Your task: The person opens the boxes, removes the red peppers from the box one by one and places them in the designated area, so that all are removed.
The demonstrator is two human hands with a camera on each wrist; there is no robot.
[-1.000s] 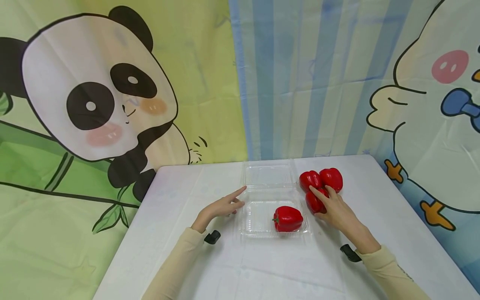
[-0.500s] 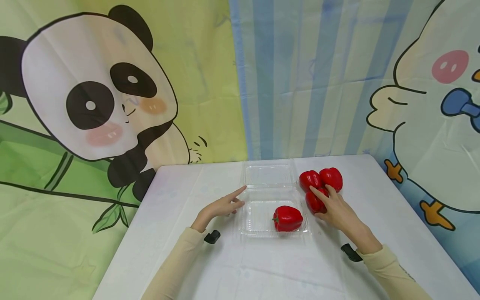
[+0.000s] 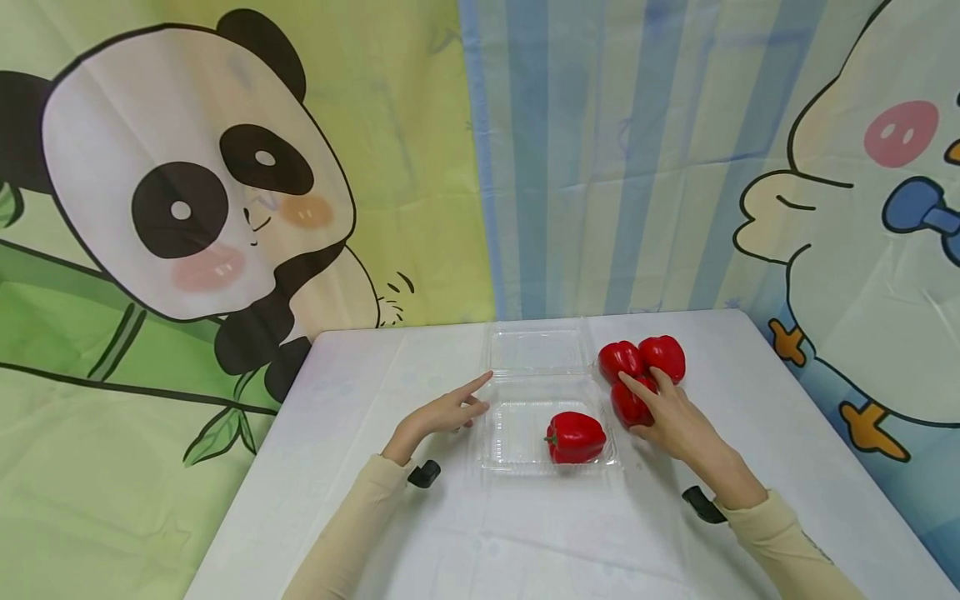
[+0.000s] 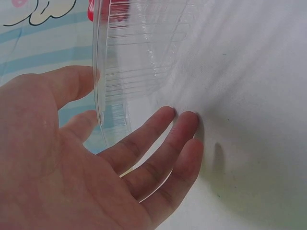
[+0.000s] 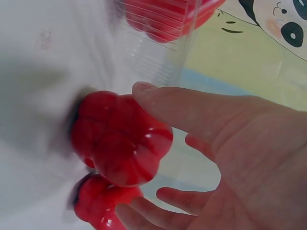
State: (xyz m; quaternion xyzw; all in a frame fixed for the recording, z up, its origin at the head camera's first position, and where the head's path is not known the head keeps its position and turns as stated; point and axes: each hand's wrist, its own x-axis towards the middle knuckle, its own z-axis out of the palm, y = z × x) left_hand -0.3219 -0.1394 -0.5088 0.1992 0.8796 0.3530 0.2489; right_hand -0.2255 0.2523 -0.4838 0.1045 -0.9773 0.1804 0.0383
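Observation:
Near the middle of the table, a clear plastic clamshell box [image 3: 517, 464] lies open with a red bell pepper [image 3: 576, 437] in its near half. My left hand [image 3: 442, 412] is at the box's left rim, its thumb touching the edge in the left wrist view and its other fingers loosely extended. Right of the box, my right hand [image 3: 675, 421] spans the nearest of three grouped red bell peppers [image 5: 122, 139]. Its thumb touches that pepper in the right wrist view. The fingers are spread, with a gap visible between them and the pepper.
Behind the near pepper are two more red bell peppers, one at left [image 3: 620, 360] and one at right [image 3: 664, 358], close together. The box lid [image 3: 538, 348] lies back toward the far table edge. A printed curtain [image 3: 420, 167] hangs behind the white table [image 3: 360, 375].

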